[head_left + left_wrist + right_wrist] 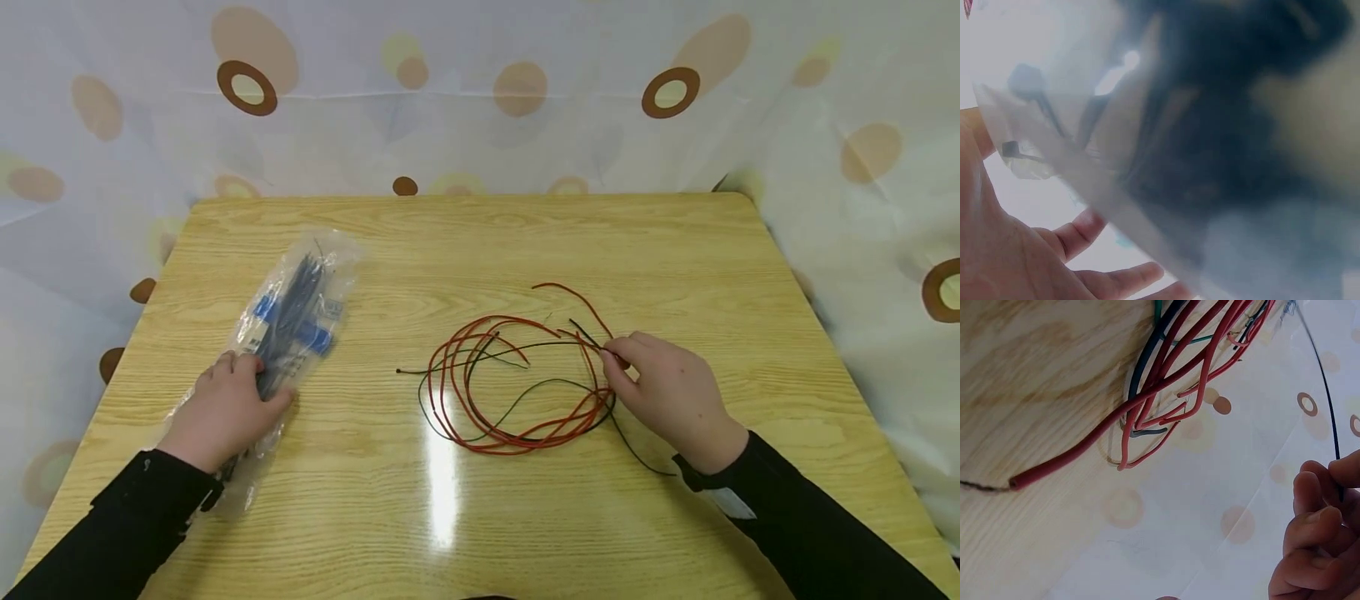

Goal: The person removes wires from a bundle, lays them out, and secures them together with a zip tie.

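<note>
On the left side of the table lies a clear plastic bag (330,250) of black cable ties (296,304), with blue and white patches on it. My left hand (232,408) rests on the lower part of this bag. In the left wrist view its fingers (1122,280) are spread loosely along the plastic edge; the bag fills most of that view, blurred. My right hand (675,400) pinches the tail end of one black cable tie (1327,394) between thumb and forefinger. That tie stretches left across a loose coil of red wires (517,450), mixed with black and green ones.
The wires lie at the middle right of the wooden table (450,242), with several loose ends sticking out. One red end (1054,472) shows bare strands in the right wrist view. A spotted white cloth (465,92) hangs behind the table and at its sides.
</note>
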The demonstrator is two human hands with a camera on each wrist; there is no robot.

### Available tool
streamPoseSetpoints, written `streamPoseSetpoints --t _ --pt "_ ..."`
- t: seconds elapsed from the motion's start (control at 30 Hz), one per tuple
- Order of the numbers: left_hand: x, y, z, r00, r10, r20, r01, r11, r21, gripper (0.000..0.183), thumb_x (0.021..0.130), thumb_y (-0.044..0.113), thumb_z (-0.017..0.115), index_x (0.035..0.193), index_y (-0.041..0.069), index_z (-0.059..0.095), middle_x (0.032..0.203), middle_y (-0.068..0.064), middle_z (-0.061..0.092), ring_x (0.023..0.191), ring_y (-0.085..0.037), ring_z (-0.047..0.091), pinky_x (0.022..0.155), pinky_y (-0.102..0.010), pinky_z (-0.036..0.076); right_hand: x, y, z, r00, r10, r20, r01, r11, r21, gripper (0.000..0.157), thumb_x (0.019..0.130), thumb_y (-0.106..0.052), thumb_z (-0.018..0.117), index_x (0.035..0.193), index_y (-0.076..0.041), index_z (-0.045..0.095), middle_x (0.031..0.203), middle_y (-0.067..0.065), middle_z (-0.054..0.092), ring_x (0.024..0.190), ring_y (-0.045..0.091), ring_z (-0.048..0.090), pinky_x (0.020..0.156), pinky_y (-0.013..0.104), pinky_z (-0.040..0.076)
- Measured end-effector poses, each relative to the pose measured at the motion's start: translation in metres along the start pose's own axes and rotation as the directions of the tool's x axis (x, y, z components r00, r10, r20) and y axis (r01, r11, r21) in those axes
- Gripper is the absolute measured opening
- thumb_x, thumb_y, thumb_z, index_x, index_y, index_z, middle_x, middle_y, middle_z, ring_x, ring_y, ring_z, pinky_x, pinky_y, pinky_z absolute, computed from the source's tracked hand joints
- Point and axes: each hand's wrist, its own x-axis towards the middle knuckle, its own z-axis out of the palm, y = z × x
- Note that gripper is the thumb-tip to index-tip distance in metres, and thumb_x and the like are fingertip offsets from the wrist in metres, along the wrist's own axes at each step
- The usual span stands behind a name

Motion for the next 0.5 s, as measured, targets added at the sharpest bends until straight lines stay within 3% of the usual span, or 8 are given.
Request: streamPoseSetpoints --t 0.23,0.5 --pt "0.016 -0.031 -0.018 0.996 -0.088 0.019 0.088 0.996 -0.008 0.101 0.09 0.073 0.036 0.132 -0.019 0.031 0.122 -0.047 0.029 0.105 -0.063 0.029 0.077 -0.07 0.035 -0.006 -0.001 -0.001 1.0 -0.004 0.003 0.004 1.0 0.0 0.006 0.087 -0.013 0.066 0.084 -0.01 0.07 0.069 -0.001 0.062 0.047 0.006 0.043 0.037 0.024 0.035" --pt "0.042 -0.065 -0.042 0.984 -0.173 0.039 0.174 0.985 -0.008 0.104 0.09 0.074 0.032 0.134 -0.02 0.026 0.111 -0.045 0.034 0.091 -0.059 0.039 0.058 -0.056 0.04 -0.012 -0.005 -0.003 1.0 -0.001 0.008 0.001 1.0 0.012 0.008 0.088 -0.014 0.065 0.083 -0.011 0.07 0.068 -0.002 0.061 0.048 0.007 0.042 0.039 0.024 0.035"
